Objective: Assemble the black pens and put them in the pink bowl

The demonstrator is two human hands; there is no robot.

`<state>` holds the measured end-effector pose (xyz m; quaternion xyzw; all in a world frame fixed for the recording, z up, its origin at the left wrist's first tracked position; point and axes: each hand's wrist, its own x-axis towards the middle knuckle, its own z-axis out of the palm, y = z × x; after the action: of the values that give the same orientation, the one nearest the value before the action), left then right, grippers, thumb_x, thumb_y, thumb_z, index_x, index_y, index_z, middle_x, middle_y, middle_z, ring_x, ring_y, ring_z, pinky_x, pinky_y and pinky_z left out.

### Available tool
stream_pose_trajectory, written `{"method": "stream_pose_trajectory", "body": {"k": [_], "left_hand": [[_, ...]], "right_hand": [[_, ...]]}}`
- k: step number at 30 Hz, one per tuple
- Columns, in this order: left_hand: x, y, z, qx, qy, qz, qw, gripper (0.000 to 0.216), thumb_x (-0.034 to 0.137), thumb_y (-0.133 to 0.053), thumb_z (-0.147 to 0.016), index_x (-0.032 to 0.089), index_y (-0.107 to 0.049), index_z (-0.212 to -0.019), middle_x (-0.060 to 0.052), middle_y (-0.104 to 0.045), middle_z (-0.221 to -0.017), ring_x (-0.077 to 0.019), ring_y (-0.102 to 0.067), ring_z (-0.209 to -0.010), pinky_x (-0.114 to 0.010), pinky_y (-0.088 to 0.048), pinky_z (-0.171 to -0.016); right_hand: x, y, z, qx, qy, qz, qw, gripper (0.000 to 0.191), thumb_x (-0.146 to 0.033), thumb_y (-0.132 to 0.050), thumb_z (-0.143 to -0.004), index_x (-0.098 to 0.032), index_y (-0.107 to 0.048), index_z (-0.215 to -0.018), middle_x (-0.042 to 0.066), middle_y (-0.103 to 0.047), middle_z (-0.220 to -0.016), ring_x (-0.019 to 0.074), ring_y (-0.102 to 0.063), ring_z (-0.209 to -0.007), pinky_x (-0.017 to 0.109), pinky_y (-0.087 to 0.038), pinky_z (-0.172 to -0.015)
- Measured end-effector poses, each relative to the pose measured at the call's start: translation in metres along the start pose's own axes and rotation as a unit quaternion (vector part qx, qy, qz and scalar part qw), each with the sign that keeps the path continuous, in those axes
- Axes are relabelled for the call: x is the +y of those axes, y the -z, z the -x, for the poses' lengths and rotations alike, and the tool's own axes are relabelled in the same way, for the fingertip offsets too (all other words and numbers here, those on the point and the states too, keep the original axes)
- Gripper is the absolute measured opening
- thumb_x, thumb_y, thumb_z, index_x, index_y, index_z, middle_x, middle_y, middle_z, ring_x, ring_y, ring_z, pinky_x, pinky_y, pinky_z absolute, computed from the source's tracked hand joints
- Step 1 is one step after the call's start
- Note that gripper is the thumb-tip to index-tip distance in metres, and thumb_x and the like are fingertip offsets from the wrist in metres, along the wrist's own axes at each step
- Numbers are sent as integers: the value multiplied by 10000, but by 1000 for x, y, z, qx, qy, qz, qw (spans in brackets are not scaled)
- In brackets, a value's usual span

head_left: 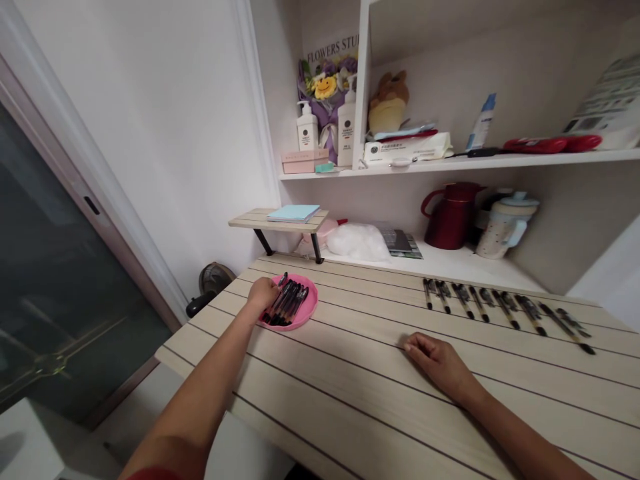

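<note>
Far left, I pick up the left edge of the bench (345,390) slanting in, a dark round object (218,275) just beyond it. Here's the left hand (264,294), reaching in over the near-left rim of the pink plate (312,307), fingers bent down at the bundle of pens (289,303); the tips are hidden, so I can't tell whether they're clamped on one. The bundle lies slanted, side by side, inside the plate. Tighter room behind: a wooden riser (245,218) stands on black legs by the rear edge, a blue notebook (295,212) on top.

Sliding across now, I get a broad run of planks, generous sideways room between the plate and the right hand (435,360). That one rests low over the bench, fingers curled in together. Past it and farther back, a row of loose pens (506,309) stretches rightward near the rear edge, gaps between them. Behind that edge, on a white surface under the shelf, I see a red jug (451,217) and, just beside it, a lidded cup (503,230).
</note>
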<state>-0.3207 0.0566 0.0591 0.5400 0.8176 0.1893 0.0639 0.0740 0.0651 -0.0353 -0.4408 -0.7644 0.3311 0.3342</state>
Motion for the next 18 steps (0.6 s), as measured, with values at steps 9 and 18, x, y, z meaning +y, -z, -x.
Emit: {"method": "stream_pose_trajectory", "body": {"k": [9,18], "left_hand": [[-3,-12,-5,-49,27,-117,992,213,235,-470,-737,148,-660,-699,-132,-684,-725,-210,-618,-700,-255,-386,-592],[21,13,-4,-12,-107,-170,980,268,261,-401,-813,146,-639,-860,-150,-629,-957,-237,-574,-915,-308,-396,-767]], "right_hand": [[-5,1,-1,-5,11,21,1000,258,-408,-464,-766,-197,-535,-635,-22,-520,-573,131,-474,-572,238,-367,-554],[-2,5,-14,32,-6,62,998,285,-375,-425,-787,-180,-548,-620,-11,-550,-560,128,-499,-553,231,-365,-537]]}}
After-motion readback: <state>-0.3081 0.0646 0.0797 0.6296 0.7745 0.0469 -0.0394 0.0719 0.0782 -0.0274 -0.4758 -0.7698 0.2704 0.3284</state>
